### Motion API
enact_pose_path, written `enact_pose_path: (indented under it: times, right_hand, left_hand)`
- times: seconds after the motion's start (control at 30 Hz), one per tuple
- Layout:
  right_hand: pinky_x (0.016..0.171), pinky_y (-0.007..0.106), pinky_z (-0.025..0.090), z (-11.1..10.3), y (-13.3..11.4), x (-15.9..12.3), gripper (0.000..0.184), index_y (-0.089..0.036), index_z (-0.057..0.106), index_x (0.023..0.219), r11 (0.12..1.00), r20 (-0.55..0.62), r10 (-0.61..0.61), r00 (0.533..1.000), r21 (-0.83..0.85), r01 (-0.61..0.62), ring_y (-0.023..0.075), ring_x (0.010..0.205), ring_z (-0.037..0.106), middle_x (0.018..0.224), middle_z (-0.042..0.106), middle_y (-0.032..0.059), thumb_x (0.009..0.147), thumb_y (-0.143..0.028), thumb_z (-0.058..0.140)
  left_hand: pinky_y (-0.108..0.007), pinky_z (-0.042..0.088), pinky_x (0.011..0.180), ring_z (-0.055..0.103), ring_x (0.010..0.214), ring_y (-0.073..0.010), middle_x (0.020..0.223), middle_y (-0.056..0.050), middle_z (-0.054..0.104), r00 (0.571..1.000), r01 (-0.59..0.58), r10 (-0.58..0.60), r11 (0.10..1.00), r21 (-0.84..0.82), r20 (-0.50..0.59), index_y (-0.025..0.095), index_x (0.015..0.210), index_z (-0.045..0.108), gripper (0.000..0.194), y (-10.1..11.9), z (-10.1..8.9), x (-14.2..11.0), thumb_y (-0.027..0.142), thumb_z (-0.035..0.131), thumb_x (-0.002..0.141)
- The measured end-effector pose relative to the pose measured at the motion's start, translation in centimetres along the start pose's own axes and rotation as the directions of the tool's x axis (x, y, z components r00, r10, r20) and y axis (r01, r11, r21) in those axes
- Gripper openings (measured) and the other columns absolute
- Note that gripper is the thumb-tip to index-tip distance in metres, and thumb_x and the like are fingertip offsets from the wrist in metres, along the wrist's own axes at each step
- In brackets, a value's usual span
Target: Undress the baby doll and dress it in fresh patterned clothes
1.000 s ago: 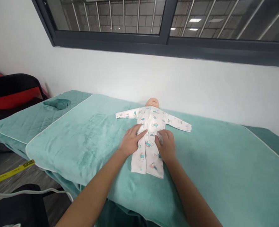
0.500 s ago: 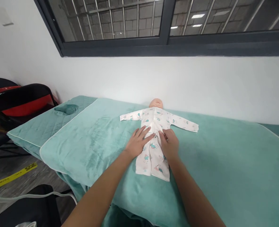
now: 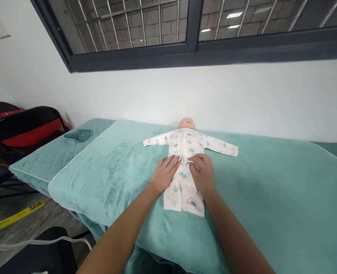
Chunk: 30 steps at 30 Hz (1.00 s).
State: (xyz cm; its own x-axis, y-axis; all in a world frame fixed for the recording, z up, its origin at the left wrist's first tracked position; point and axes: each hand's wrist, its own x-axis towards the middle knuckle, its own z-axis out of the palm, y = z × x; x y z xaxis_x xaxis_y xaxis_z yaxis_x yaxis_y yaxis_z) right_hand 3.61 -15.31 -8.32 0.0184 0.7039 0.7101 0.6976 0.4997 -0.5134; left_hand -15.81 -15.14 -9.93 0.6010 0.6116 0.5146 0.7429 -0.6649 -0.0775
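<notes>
A doll lies on its back on the bed, dressed in a white baby romper with a small coloured print. Its sleeves spread to both sides, and the legs point toward me. My left hand rests on the left side of the romper's waist, fingers stretched toward the front opening. On the other side, my right hand is closed, pinching the edge of that opening at the waist. Between my fingertips the fabric parts a little. The doll's body is hidden under the romper.
A green plush cover spreads over the bed, which stands against a white wall below a barred window. Black and red chairs are at the left. A pale hose crosses above a dark seat at lower left.
My left fingers have drawn closer together at the front opening. My right hand has turned slightly, with the romper's edge lifted in its fingers. The view has shifted slightly.
</notes>
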Motion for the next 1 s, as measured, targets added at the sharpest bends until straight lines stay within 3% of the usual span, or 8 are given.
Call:
enact_pose_path:
  times: [0.23, 0.4, 0.53, 0.63, 0.8, 1.0]
  right_hand:
    - [0.086, 0.038, 0.046, 0.0, 0.3, 0.0, 0.02, -0.023, 0.068, 0.092, 0.997, 0.006, 0.021, 1.0, 0.078, -0.021, 0.0214, 0.093, 0.058, 0.094, 0.063, 0.0053, 0.086, -0.019, 0.049]
    - [0.081, 0.035, 0.047, -0.2, 0.1, 0.0, 0.018, -0.022, 0.066, 0.094, 0.988, 0.004, 0.046, 0.999, 0.145, -0.046, 0.0193, 0.088, 0.059, 0.091, 0.064, 0.0049, 0.087, -0.021, 0.049]
    - [0.086, 0.038, 0.043, -0.3, -0.1, 0.1, 0.016, -0.023, 0.064, 0.084, 0.995, 0.035, 0.048, 0.998, 0.09, -0.051, 0.0204, 0.089, 0.057, 0.088, 0.065, 0.0045, 0.091, -0.031, 0.051]
    - [0.084, 0.038, 0.042, -0.3, -0.2, 0.1, 0.022, -0.022, 0.061, 0.076, 0.992, 0.053, 0.068, 0.996, 0.1, -0.073, 0.0202, 0.086, 0.056, 0.084, 0.064, 0.0042, 0.091, -0.036, 0.052]
    - [0.068, 0.032, 0.042, -0.9, -0.2, 0.1, 0.029, -0.021, 0.057, 0.07, 0.952, 0.084, 0.228, 0.97, 0.191, -0.24, 0.017, 0.07, 0.051, 0.073, 0.057, 0.0021, 0.089, -0.044, 0.053]
    - [0.057, 0.027, 0.037, -1.3, 0.2, -1.4, 0.034, -0.02, 0.057, 0.075, 0.806, 0.201, 0.46, 0.865, 0.313, -0.502, 0.0139, 0.06, 0.043, 0.063, 0.05, -0.0021, 0.083, -0.053, 0.056]
  left_hand:
    - [-0.043, 0.029, 0.11, 0.037, 0.139, -0.0276, 0.145, -0.01, 0.05, 1.0, 0.002, -0.001, 0.998, 0.058, -0.017, 0.02, 0.147, 0.039, 0.051, 0.3, 0.1, -0.3, 0.015, 0.037, 0.096]
    - [-0.044, 0.028, 0.111, 0.028, 0.144, -0.0279, 0.15, -0.008, 0.044, 1.0, -0.021, 0.021, 0.999, 0.048, -0.005, 0.02, 0.15, 0.034, 0.057, 0.2, -0.2, -0.1, 0.015, 0.04, 0.094]
    - [-0.044, 0.032, 0.107, 0.034, 0.14, -0.0275, 0.148, -0.006, 0.048, 0.999, -0.012, 0.011, 0.999, 0.036, 0.034, 0.027, 0.15, 0.035, 0.057, 0.3, -0.2, -0.1, 0.014, 0.038, 0.094]
    - [-0.043, 0.035, 0.102, 0.042, 0.132, -0.0295, 0.141, -0.01, 0.053, 0.997, 0.046, -0.048, 0.998, 0.04, 0.063, 0.026, 0.149, 0.037, 0.055, 0.4, -0.2, -0.2, 0.018, 0.039, 0.095]
    - [-0.042, 0.038, 0.096, 0.048, 0.118, -0.0301, 0.129, -0.015, 0.057, 0.984, 0.154, -0.158, 0.986, 0.057, 0.08, 0.018, 0.145, 0.04, 0.052, 0.5, -0.1, -0.3, 0.018, 0.039, 0.094]
    - [-0.041, 0.045, 0.089, 0.054, 0.104, -0.0272, 0.118, -0.014, 0.057, 0.974, 0.212, -0.213, 0.977, 0.02, 0.07, 0.018, 0.128, 0.053, 0.035, 0.3, 0.2, -0.3, 0.018, 0.038, 0.095]
